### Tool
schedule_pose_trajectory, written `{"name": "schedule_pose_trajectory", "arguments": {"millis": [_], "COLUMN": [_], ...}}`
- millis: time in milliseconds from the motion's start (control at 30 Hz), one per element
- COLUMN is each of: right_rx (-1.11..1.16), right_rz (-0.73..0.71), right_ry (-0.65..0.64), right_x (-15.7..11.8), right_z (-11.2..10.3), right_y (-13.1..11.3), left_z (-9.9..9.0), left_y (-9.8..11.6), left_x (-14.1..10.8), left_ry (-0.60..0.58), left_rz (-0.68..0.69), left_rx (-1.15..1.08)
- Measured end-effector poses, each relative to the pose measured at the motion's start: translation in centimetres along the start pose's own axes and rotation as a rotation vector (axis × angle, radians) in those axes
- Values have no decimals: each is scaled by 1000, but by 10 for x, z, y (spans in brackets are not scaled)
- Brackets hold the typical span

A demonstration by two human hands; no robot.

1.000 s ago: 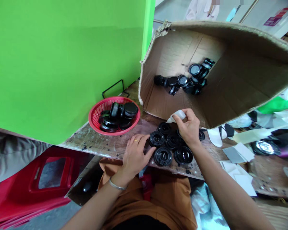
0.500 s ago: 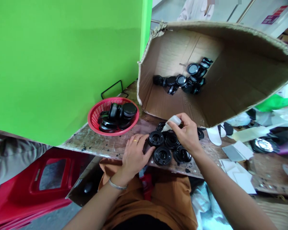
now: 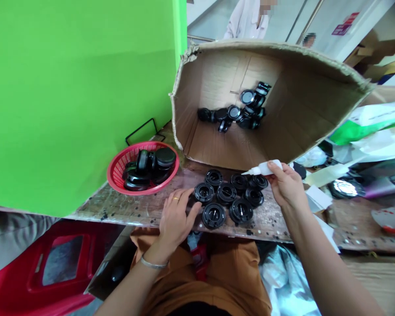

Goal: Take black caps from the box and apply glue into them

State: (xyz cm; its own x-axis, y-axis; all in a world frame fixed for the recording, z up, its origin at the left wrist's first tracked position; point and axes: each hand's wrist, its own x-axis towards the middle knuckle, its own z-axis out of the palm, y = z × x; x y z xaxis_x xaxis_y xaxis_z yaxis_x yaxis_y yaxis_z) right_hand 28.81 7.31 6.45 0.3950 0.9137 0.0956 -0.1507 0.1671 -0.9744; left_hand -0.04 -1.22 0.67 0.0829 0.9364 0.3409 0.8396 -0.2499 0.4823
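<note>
My right hand (image 3: 288,184) grips a small white squeeze bottle (image 3: 269,168) with a pointed nozzle. It is tilted nearly level, its tip pointing left above the far part of a group of round black ring-shaped parts (image 3: 226,193). Several of these parts lie close together on the wooden table (image 3: 131,210). My left hand (image 3: 177,215) rests on the table with its fingers stretched out. Its fingertips are beside the leftmost black part (image 3: 203,192); whether they touch it I cannot tell.
A red basket (image 3: 110,175) with black round pieces stands to the left. Behind the parts, a cardboard box (image 3: 217,151) on its side holds more of them. A green panel (image 3: 79,96) rises at left. White cards (image 3: 319,197) lie at right. A person (image 3: 248,19) is beyond the box.
My right hand has moved right with the bottle, away from the left parts, and the bottle now lies flatter. My left hand stays by the parts. The whole view has shifted somewhat.
</note>
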Motion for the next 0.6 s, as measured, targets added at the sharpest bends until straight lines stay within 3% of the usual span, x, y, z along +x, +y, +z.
{"name": "schedule_pose_trajectory", "arguments": {"millis": [300, 600], "right_rx": [-263, -584], "right_rz": [-165, -293], "right_ry": [105, 125], "right_x": [-1, -4], "right_z": [-18, -23], "right_y": [15, 10], "left_z": [3, 2], "left_y": [-2, -1], "left_x": [0, 3], "left_ry": [-18, -22], "left_rz": [-1, 7], "left_rx": [27, 30]}}
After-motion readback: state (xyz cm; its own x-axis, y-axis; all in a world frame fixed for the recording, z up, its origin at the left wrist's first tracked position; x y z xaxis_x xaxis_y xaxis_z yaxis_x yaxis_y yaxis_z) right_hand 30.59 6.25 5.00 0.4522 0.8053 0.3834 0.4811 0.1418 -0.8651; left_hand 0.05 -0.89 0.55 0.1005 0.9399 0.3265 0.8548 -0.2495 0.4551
